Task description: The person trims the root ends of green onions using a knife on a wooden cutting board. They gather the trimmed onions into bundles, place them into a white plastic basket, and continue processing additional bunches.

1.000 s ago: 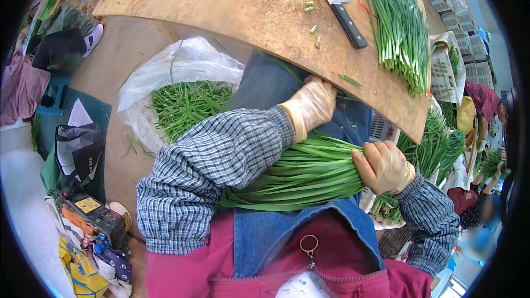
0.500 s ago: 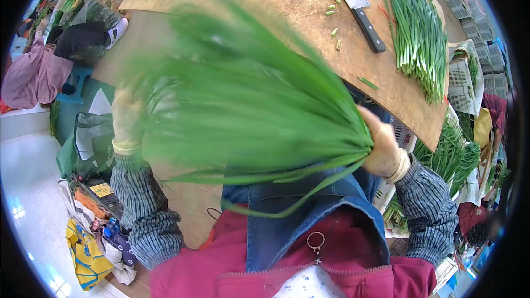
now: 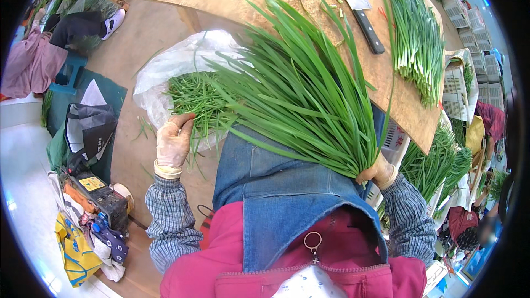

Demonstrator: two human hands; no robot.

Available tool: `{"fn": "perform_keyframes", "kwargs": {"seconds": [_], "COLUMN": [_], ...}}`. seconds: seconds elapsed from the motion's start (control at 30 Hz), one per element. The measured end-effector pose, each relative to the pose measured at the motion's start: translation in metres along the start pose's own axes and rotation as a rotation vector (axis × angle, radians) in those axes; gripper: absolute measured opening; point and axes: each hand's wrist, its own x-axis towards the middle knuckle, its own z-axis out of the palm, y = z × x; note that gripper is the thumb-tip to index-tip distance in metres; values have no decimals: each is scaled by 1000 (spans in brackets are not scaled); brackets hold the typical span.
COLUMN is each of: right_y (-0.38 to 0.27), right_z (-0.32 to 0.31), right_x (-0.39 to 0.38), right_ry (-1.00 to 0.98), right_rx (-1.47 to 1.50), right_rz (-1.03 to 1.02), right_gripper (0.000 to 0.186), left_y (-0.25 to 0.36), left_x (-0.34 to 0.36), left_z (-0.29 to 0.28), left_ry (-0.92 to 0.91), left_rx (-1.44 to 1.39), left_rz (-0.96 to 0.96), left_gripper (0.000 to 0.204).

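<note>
My right hand, in a thin pale glove, grips a large bunch of Chinese chives by its gathered base. The long flat leaves fan up and left, over my denim apron and across the table's front edge. My left hand, also gloved, has its thumb and fingers pinched together by the loose leaf tips. What is in that pinch does not show clearly. Just beyond it, a white plastic bag stands open, holding loose green leaf scraps.
On the wooden table lie a cleaver, cut stem ends and a second pile of chives. More greens fill a crate at right. Bags and a dark box stand at left, near a seated person.
The chives, blurred by a sweep before, have settled up and right, uncovering the bag of scraps. My left hand has come right and down from the leaf ends, fingers now pinched.
</note>
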Motion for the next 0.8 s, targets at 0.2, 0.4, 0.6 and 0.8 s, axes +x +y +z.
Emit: {"fn": "perform_keyframes", "kwargs": {"seconds": [0.2, 0.4, 0.6, 0.8], "right_y": [7, 4, 5, 7], "right_z": [-8, -6, -4, -9], "right_x": [7, 9, 14, 9], "right_ry": [-93, -109, -99, -79], "right_rx": [-117, -45, -54, -83], "right_rz": [-5, -42, -102, -67], "right_gripper": [84, 93, 94, 98], "left_y": [31, 78, 157, 170], "left_x": [2, 19, 64, 97], "left_z": [-5, -2, 42, 83], "left_ry": [188, 399, 219, 20], "left_rx": [-221, -132, -109, -142], "left_rz": [0, 315, 585, 71], "left_gripper": [15, 22, 23, 30]}}
